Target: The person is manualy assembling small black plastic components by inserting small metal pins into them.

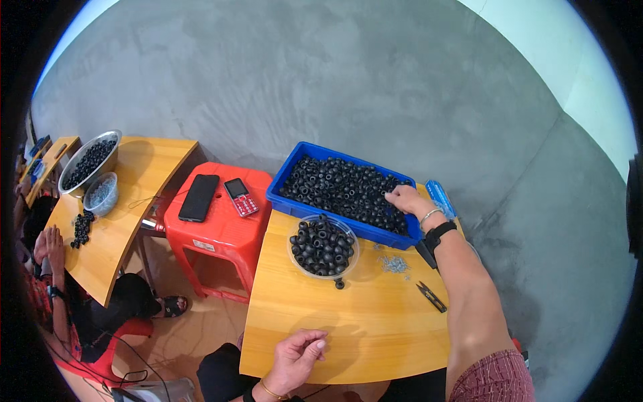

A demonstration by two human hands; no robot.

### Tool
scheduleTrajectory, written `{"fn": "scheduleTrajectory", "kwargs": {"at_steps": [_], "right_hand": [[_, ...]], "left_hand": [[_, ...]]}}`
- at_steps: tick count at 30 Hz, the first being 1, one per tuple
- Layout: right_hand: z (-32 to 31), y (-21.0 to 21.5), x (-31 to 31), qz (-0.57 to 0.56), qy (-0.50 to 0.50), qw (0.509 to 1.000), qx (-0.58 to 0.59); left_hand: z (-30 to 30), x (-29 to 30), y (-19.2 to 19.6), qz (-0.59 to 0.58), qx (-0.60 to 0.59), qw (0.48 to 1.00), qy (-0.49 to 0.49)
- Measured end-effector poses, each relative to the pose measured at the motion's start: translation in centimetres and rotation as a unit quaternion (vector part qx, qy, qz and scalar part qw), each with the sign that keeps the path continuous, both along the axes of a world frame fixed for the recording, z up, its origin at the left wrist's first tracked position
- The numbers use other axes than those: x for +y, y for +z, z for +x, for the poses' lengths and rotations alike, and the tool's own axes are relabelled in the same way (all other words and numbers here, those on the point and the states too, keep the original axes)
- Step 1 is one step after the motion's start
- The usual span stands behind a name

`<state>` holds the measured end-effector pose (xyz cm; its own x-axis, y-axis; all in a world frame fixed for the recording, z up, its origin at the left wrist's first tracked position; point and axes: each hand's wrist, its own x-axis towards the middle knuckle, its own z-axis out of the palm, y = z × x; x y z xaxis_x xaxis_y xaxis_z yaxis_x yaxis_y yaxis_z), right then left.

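Head view: right hand point(404, 199) fingers curled among glossy black rubber rings point(335, 184) filling blue bin point(284, 181)

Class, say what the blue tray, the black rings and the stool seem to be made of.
Blue tray: likely moulded plastic, smooth, uniform colour. Black rings: probably rubber, matt and dull. Stool: red plastic, slightly glossy top.
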<state>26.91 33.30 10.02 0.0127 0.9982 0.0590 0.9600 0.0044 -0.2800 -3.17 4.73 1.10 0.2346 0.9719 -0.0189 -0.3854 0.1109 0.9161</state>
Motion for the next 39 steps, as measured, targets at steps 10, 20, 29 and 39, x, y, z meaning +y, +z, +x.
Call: {"fn": "scheduleTrajectory", "kwargs": {"at_steps": [10, 20, 29, 39], "right_hand": [[-1.3, -2.0, -5.2, -0.130, 0.086, 0.986, 0.053], [-2.3, -2.7, -6.6, -0.040, 0.172, 0.982, 0.063], [-2.2, -2.8, -6.1, -0.056, 0.174, 0.979, 0.091], [-2.2, -2.9, -6.0, -0.019, 0.164, 0.979, 0.118]], "left_hand": [[0.3, -0.2, 0.4, -0.001, 0.055, 0.998, -0.001], [0.7, -0.3, 0.2, 0.081, 0.160, 0.984, 0.024], [0.9, 0.0, 1.4, 0.286, 0.328, 0.895, 0.097], [1.0, -0.1, 1.6, 0.330, 0.419, 0.843, 0.073]]}}
